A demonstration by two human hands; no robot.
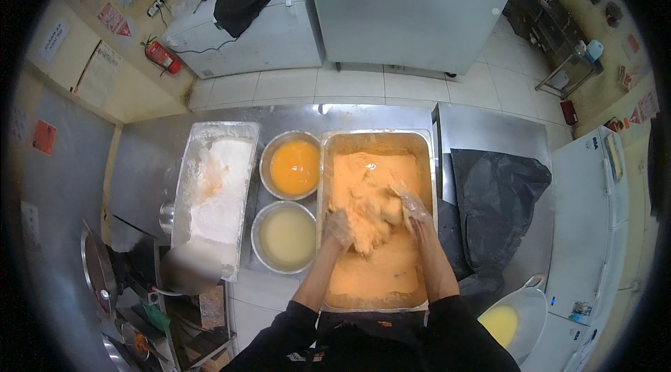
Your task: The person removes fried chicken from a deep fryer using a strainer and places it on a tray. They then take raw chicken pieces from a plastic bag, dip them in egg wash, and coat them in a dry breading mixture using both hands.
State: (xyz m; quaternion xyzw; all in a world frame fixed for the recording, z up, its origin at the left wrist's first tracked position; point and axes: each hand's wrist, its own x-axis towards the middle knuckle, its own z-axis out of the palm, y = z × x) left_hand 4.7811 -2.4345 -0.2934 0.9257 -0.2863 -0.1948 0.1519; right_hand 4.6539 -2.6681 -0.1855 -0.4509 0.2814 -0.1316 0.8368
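Both my hands are in thin clear plastic gloves inside a deep rectangular steel pan [430, 172] of orange powder [372, 272]. My left hand [339, 229] is at the pan's left side, its fingers partly hidden by the powder. My right hand [414, 209] is at the right side, beside pale, orange-coated pieces [385, 209] heaped between the two hands. Whether either hand grips a piece is unclear. Left of the pan stand a steel bowl of orange liquid [295, 167] and, nearer me, a steel bowl of pale yellowish liquid [288, 238].
A long tub of white powder [223, 178] stands left of the bowls. Black plastic sheeting [495, 204] lies on the right-hand steel table. A large bowl with yellow contents [527, 319] is at the lower right. Racks and pans [97, 272] crowd the lower left.
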